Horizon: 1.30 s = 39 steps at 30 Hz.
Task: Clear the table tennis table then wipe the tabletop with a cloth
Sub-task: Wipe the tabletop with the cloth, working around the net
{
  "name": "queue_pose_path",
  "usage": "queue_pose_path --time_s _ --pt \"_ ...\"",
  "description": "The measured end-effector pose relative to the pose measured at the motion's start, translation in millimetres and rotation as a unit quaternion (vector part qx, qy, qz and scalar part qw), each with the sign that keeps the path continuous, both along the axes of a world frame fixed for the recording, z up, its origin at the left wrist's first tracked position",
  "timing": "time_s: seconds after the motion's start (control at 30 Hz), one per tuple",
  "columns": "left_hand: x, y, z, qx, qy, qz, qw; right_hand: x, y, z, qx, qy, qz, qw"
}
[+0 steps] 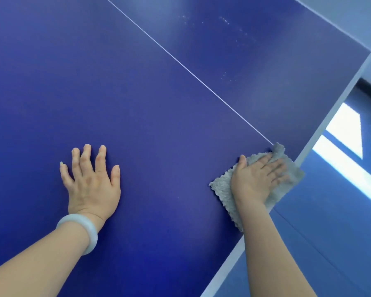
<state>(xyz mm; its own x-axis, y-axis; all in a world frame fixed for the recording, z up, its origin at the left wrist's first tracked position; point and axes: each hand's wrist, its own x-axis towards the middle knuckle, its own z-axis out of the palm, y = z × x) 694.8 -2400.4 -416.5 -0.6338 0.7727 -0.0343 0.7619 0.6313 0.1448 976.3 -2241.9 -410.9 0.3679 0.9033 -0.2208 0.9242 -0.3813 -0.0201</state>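
The dark blue table tennis tabletop [150, 99] fills most of the view, with a thin white centre line [189, 70] running diagonally across it. My right hand [257, 179] presses flat on a grey fluffy cloth [221, 189] at the table's white right edge, where the centre line ends. Part of the cloth hangs over that edge. My left hand [92, 181] lies flat on the bare tabletop with fingers spread, holding nothing. A pale bangle [81, 228] sits on its wrist.
Faint whitish specks [229, 24] mark the far half of the tabletop. The white table edge [321, 127] runs diagonally at the right, with a corner at the upper right. Beyond it lies a blue floor [321, 243] with bright light patches.
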Motion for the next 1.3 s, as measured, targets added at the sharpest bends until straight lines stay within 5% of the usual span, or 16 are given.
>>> queue_pose_path --time_s 0.2,0.43,0.6,0.8,1.07,1.17,1.3 --pt "-3 -2 -5 0.015 -0.003 -0.006 1.0 -37 -7 -9 0.041 0.036 0.191 0.98" --pt "-2 -2 -7 0.025 0.006 -0.013 1.0 74 25 -2 0.03 0.027 0.061 0.997" --pt "-3 -3 -8 0.024 0.007 -0.019 1.0 77 17 5 0.01 0.051 -0.002 0.999" --pt "-4 -3 -9 0.031 0.007 -0.023 0.999 42 -101 -8 0.014 0.087 0.074 0.993" --pt "-2 -1 -7 0.032 0.008 -0.021 0.999 83 8 5 0.076 0.167 0.075 0.98" --pt "-3 -1 -8 0.034 0.011 -0.017 0.999 71 -14 4 0.1 0.238 0.011 0.966" --pt "-3 0 -9 0.028 0.015 -0.013 0.999 45 -96 -7 0.098 0.197 0.066 0.973"
